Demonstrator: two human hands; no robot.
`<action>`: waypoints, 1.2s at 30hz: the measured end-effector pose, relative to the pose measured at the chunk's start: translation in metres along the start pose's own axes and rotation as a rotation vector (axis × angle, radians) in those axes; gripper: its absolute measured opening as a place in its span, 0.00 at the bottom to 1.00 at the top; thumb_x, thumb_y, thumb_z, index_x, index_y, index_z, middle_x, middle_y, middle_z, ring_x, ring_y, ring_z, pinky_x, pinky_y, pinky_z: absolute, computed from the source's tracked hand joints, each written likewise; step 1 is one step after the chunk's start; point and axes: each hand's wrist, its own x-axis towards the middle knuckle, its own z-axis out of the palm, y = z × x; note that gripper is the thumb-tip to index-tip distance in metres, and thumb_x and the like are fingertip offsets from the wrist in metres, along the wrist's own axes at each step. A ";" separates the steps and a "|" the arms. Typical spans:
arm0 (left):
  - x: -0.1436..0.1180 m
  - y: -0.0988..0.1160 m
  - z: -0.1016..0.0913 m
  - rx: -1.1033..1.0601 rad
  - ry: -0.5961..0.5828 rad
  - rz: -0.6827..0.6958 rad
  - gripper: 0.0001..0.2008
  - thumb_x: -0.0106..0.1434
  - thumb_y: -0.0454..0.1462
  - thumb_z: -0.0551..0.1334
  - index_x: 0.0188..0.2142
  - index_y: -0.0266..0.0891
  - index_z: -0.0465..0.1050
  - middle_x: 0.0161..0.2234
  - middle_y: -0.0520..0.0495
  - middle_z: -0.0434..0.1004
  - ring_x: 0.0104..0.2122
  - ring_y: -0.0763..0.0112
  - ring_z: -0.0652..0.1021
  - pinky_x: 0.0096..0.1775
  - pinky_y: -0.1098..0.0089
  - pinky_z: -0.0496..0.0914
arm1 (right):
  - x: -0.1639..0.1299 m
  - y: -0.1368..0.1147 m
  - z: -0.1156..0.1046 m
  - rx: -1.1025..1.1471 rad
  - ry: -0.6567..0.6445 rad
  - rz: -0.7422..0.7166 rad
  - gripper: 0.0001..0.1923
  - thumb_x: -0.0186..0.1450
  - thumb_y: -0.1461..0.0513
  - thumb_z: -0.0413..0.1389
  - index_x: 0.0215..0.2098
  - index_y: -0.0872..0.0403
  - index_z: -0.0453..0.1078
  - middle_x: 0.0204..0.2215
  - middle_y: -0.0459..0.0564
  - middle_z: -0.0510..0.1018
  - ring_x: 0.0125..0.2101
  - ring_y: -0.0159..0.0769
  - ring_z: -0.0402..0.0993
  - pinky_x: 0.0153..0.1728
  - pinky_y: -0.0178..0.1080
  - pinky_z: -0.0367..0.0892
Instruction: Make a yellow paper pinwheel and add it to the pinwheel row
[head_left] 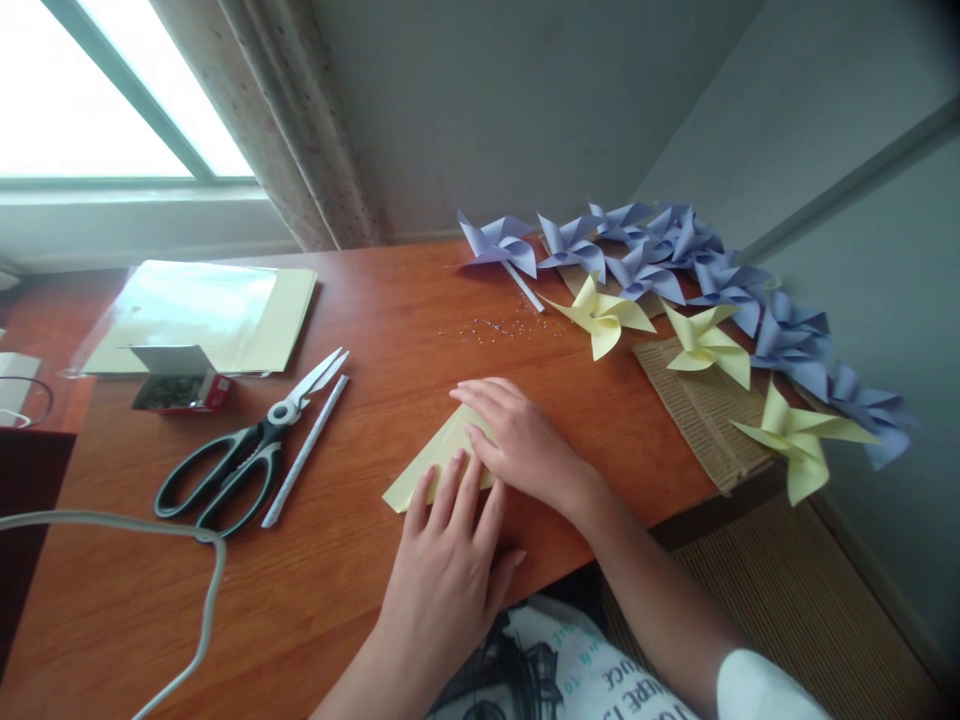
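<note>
Two hands flat on one folded yellow paper (429, 462) near the front edge of the wooden surface (375, 310): the left hand (448, 560) spreads open, fingers pinning the lower part, gripping nothing; the right hand (517, 435) lies open too, fingertips pressed along the fold. Good creasing, I'd judge, means holding the sheet steady with the left while the right presses firmly along the edge. Scissors (247, 450) and a white stick (304, 452) lie well to the left, finished pinwheels (604, 315) beyond
</note>
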 end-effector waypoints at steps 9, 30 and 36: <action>-0.002 0.001 0.001 -0.016 -0.028 -0.008 0.30 0.70 0.50 0.55 0.65 0.37 0.66 0.68 0.35 0.63 0.68 0.46 0.62 0.66 0.47 0.54 | 0.007 -0.015 -0.010 -0.223 -0.061 0.244 0.17 0.68 0.63 0.58 0.55 0.58 0.73 0.47 0.59 0.81 0.49 0.51 0.75 0.51 0.49 0.71; 0.008 -0.005 -0.012 -0.053 -0.007 0.029 0.26 0.70 0.44 0.57 0.64 0.36 0.66 0.65 0.34 0.67 0.65 0.45 0.68 0.63 0.47 0.61 | 0.006 0.010 -0.005 0.250 -0.043 0.280 0.18 0.61 0.67 0.64 0.50 0.51 0.76 0.40 0.50 0.85 0.38 0.39 0.81 0.42 0.39 0.71; 0.031 -0.044 -0.037 -0.055 0.102 -0.104 0.19 0.69 0.39 0.58 0.58 0.37 0.70 0.59 0.37 0.74 0.54 0.52 0.76 0.52 0.55 0.72 | 0.003 0.017 -0.013 0.527 -0.138 0.246 0.07 0.66 0.62 0.59 0.38 0.54 0.80 0.33 0.45 0.84 0.33 0.34 0.78 0.35 0.34 0.68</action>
